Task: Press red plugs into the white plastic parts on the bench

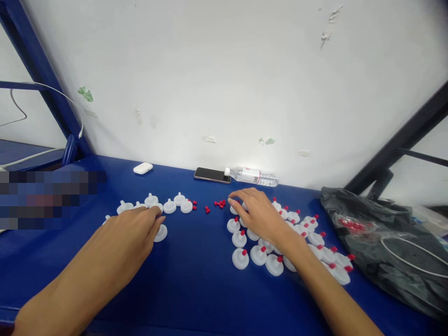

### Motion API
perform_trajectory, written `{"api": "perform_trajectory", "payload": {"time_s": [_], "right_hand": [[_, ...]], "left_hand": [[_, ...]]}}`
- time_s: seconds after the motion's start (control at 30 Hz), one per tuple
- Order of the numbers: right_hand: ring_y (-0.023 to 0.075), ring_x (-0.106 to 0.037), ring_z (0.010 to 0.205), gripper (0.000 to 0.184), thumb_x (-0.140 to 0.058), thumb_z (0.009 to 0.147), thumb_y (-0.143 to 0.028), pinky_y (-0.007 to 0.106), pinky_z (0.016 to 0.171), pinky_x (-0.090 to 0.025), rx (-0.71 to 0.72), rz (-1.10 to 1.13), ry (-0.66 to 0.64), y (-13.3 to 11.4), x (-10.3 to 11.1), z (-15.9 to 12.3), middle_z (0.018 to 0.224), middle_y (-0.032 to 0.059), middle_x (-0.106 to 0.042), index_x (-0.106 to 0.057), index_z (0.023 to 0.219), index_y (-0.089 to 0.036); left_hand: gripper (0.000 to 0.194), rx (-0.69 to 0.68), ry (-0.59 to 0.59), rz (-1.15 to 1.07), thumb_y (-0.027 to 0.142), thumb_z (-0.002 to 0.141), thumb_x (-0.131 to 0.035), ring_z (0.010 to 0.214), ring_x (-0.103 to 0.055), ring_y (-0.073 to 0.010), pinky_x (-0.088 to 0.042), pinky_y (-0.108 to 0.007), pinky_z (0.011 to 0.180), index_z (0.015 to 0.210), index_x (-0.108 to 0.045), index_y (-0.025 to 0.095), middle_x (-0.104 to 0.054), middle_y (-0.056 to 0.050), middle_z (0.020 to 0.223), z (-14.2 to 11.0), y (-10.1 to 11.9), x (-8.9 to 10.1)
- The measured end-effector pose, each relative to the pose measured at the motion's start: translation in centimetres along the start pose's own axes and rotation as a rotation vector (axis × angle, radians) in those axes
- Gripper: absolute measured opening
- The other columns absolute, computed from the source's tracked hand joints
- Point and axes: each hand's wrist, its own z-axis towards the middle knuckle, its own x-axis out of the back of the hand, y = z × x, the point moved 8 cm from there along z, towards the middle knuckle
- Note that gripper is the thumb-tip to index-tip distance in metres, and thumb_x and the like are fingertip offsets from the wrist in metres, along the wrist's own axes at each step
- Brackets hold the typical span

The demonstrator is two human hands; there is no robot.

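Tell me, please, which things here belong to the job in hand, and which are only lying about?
Likely part of the job:
bare white lids
red-tipped white lids
loose red tips
probably the bagged red pieces

Apparently just lying about:
phone
bottle
small white case

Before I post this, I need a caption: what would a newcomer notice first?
Probably the cluster of red-tipped white spouted lids around the right hand, on the right half of the blue tabletop. Next, loose red caps scattered between both hands, and the plain white lids around the left hand.
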Motion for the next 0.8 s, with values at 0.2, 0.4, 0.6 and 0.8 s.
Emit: {"api": "perform_trajectory", "payload": {"time_s": [0.2, 0.4, 0.6, 0.8], "right_hand": [[0.0278, -0.045, 0.147, 0.053, -0.026, 0.112, -0.043, 0.053, 0.126, -0.024, 0.07, 0.15, -0.167, -1.4, -1.5, -0.4, 0.15, 0.0062, -0.061, -0.059, 0.146, -0.02], [0.0285, -0.052, 0.14, 0.055, -0.022, 0.113, -0.039, 0.056, 0.124, -0.024, 0.065, 0.148, -0.201, -1.1, -1.7, -0.4, 0.132, 0.0089, -0.073, -0.073, 0.121, -0.019], [0.0266, -0.066, 0.12, 0.045, -0.031, 0.112, -0.03, 0.051, 0.116, -0.036, 0.1, 0.105, -0.135, -1.6, -0.9, -0.2, 0.118, 0.0073, -0.077, -0.075, 0.107, -0.021], [0.0265, -0.067, 0.115, 0.033, -0.046, 0.108, -0.031, 0.046, 0.108, -0.043, 0.117, 0.112, -0.087, -2.1, -0.2, -0.2, 0.112, 0.0049, -0.079, -0.078, 0.104, -0.023]], "left_hand": [[0.03, -0.117, -0.123, -0.026, 0.027, 0.097, -0.042, 0.087, -0.072, -0.0299, -0.049, -0.042, 0.074, 0.104, -0.072, 0.023, -0.076, -0.009, 0.097, 1.0, 1.8, -3.0], [0.03, -0.114, -0.137, 0.004, 0.036, 0.094, -0.052, 0.105, -0.07, -0.0321, -0.053, -0.045, 0.085, 0.114, -0.072, 0.025, -0.071, -0.012, 0.123, 1.1, 2.2, -3.3], [0.023, -0.144, -0.199, 0.025, 0.029, 0.093, -0.054, 0.106, -0.07, -0.0332, -0.052, -0.046, 0.089, 0.102, -0.073, 0.021, -0.072, -0.013, 0.116, 0.8, 3.0, -3.8], [0.02, -0.144, -0.129, -0.035, 0.028, 0.097, -0.048, 0.092, -0.072, -0.029, -0.051, -0.042, 0.079, 0.104, -0.066, 0.024, -0.073, -0.006, 0.101, 0.7, 4.2, -2.1]]}}
